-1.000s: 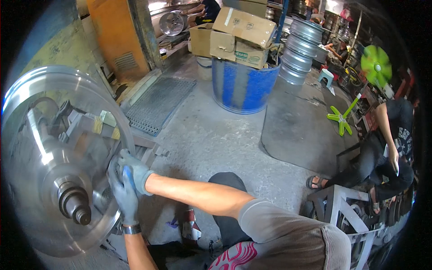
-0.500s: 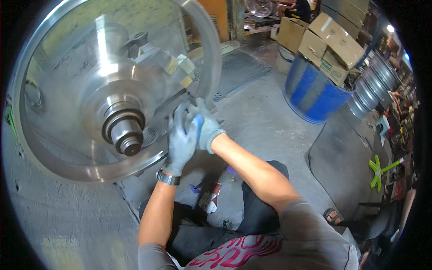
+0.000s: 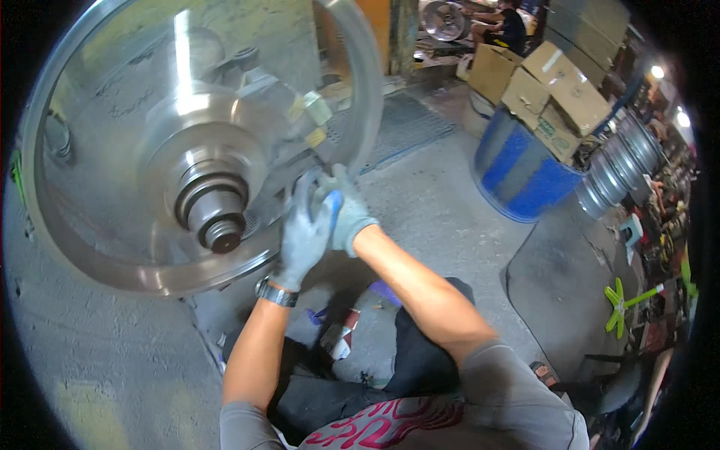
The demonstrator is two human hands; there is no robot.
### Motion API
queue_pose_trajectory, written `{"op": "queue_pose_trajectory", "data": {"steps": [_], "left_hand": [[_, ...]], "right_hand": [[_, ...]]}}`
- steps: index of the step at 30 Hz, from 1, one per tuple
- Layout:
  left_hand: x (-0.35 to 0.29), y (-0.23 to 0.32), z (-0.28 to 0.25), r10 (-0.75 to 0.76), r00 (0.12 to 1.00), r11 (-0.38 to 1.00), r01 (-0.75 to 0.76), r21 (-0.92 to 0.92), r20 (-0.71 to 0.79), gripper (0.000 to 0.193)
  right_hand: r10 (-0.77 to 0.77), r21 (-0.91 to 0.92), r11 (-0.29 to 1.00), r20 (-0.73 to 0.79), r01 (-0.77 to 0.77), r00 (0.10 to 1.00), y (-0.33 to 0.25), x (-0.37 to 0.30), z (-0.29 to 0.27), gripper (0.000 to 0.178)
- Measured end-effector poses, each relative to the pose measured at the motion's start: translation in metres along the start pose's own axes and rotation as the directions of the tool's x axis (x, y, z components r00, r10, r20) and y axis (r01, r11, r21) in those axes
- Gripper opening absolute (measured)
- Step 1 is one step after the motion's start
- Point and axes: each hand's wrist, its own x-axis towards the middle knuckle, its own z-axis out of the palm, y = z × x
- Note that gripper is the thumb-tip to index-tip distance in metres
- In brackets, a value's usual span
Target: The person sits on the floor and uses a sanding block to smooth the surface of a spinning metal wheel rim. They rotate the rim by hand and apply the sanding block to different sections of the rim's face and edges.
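A large metal wheel rim (image 3: 150, 281) fills the left side, its spokes smeared by spinning. It turns on a shiny stepped shaft (image 3: 214, 206) with a threaded end. At its lower right edge my left hand (image 3: 302, 240), in a grey glove with a blue patch at the thumb, has its fingers bent toward the rim. My right hand (image 3: 351, 214), also gloved, presses against the left one, fingers curled at the same edge. Both look closed on something small at the rim, which the gloves hide. A dark watch (image 3: 277, 293) circles my left wrist.
A blue drum (image 3: 517, 169) topped with open cardboard boxes (image 3: 566, 82) stands at right. Beyond it are stacked metal wheels (image 3: 619, 161). A dark mat (image 3: 555, 277) and a green star-shaped base (image 3: 616, 307) lie nearer. Another person (image 3: 510, 26) sits far back near a wheel.
The view has tilted slightly, bringing more of the far person into sight. The rim keeps spinning, and both hands stay together at its lower right edge.
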Motion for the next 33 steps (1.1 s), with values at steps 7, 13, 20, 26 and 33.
{"op": "queue_pose_trajectory", "data": {"steps": [7, 13, 20, 26, 33], "left_hand": [[0.002, 0.0, -0.004, -0.044, 0.998, 0.998, 0.046, -0.05, 0.034, 0.055], [0.005, 0.006, 0.011, -0.081, 0.994, 0.993, 0.087, -0.083, 0.071, 0.055], [0.001, 0.002, -0.002, -0.105, 0.992, 0.993, 0.108, -0.055, 0.065, 0.054], [0.004, 0.001, 0.007, -0.12, 0.989, 0.99, 0.125, -0.058, 0.085, 0.055], [0.011, 0.01, 0.006, -0.089, 0.993, 0.988, 0.098, -0.12, 0.081, 0.054]], "right_hand": [[-0.012, -0.157, 0.988, -0.135, -0.009, 0.991, -0.004, 0.004, 0.028, 0.027], [0.135, 0.006, 0.991, -0.026, -0.135, 0.99, 0.0, 0.009, 0.061, 0.027], [0.041, 0.074, 0.996, -0.001, -0.041, 0.999, -0.008, 0.003, 0.01, 0.028], [0.13, 0.069, 0.988, 0.132, -0.14, 0.983, 0.0, 0.007, 0.024, 0.025], [0.1, -0.022, 0.995, 0.047, -0.099, 0.994, 0.007, 0.003, 0.004, 0.023]]}}
